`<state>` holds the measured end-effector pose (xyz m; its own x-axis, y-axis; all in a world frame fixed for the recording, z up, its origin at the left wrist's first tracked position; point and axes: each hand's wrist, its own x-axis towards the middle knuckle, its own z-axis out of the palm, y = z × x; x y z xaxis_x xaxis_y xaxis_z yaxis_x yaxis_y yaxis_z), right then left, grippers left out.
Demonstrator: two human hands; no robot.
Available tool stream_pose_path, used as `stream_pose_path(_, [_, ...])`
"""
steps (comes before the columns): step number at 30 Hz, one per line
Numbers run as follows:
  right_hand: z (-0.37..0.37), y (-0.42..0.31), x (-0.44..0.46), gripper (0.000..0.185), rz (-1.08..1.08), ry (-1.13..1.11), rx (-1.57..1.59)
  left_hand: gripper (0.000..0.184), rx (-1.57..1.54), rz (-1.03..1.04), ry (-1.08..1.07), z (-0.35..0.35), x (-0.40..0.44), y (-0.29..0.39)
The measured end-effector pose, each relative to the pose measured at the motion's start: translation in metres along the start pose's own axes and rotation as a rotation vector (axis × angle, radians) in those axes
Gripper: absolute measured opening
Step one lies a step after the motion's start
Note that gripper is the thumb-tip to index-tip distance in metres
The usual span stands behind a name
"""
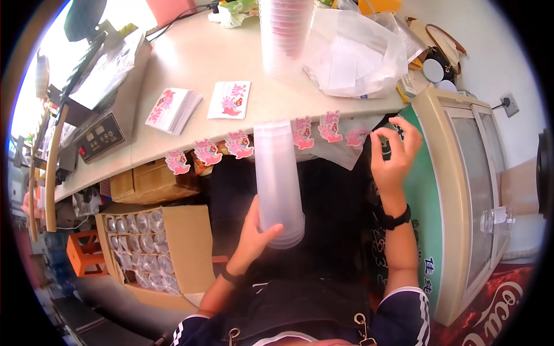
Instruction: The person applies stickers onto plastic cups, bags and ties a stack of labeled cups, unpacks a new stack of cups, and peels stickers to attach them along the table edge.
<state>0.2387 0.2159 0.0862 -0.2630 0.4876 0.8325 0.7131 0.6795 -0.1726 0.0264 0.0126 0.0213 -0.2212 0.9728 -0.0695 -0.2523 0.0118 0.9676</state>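
My left hand (pixel 254 242) is wrapped round the lower end of a long stack of clear plastic cups (pixel 279 179), whose other end reaches the counter edge. To the right, my right hand (pixel 397 151) is raised, thumb and forefinger pinched together. At those fingertips is a slightly blurred pink sticker (pixel 356 136), which appears to be held by its edge. More pink stickers, such as this one (pixel 303 133) and another (pixel 239 145), hang in a row along the counter's front edge, on both sides of the cups.
On the counter (pixel 202 63) lie two piles of sticker cards (pixel 229 100), a taller cup stack (pixel 284 34) and a white plastic bag (pixel 358 57). A sealing machine (pixel 104 135) stands left. Below is a carton of wrapped cups (pixel 187 248); a glass-doored freezer (pixel 447 202) stands right.
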Motion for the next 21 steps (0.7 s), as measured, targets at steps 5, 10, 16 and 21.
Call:
stream_pose_path(5, [-0.046,-0.050,0.023,0.022,0.098,-0.379,0.437,0.070,0.072,-0.030,-0.013,0.006,0.005,-0.003])
stream_pose_path(10, [-0.028,-0.079,0.023,0.032,0.010,-0.491,0.566,0.071,0.014,-0.030,-0.073,0.014,0.005,-0.012])
stream_pose_path(16, [-0.007,-0.098,0.005,0.074,0.019,-0.372,0.552,0.076,-0.041,-0.041,-0.054,0.015,-0.001,-0.004])
stream_pose_path(21, [-0.010,-0.086,0.017,0.121,-0.028,-0.442,0.520,0.078,-0.059,-0.036,-0.151,0.017,-0.003,0.000])
